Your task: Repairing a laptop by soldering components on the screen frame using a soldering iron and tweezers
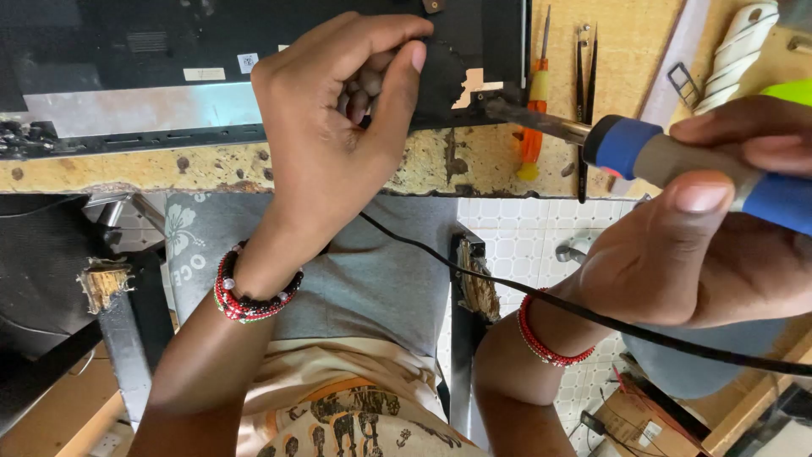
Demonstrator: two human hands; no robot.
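- Right hand [710, 245]: wrapped firmly around the blue-and-grey handle of a soldering iron [668, 156]. Thumb lies along the near side of the handle, fingers over the top.
- Soldering iron: held nearly level, shaft pointing left. Its dark tip [499, 108] sits at the lower right corner of the black panel [127, 42], touching or just short of it; contact cannot be confirmed.
- Cord [524, 292]: black, runs from under the left forearm across the lap and off to the right beneath the right hand.
- Left hand [338, 127]: curled into a loose fist, resting on the near edge of the black panel. Fingers are folded inward; whether they pinch something small cannot be told.
- Black panel: lies flat on the worn wooden bench [474, 165], with a grey metallic strip [144, 110] along its near edge. A patch at the corner [475, 83] shows bare, lighter material where the surface is broken away.
- Progress, as a judgement: work at the corner appears under way, not finished. The tip is at the damaged spot, the panel lies open on the bench, and no closing-up is visible.
- Nearby tools: an orange-handled screwdriver [534, 101] and dark tweezers [585, 93] lie on the bench just right of the panel, untouched.
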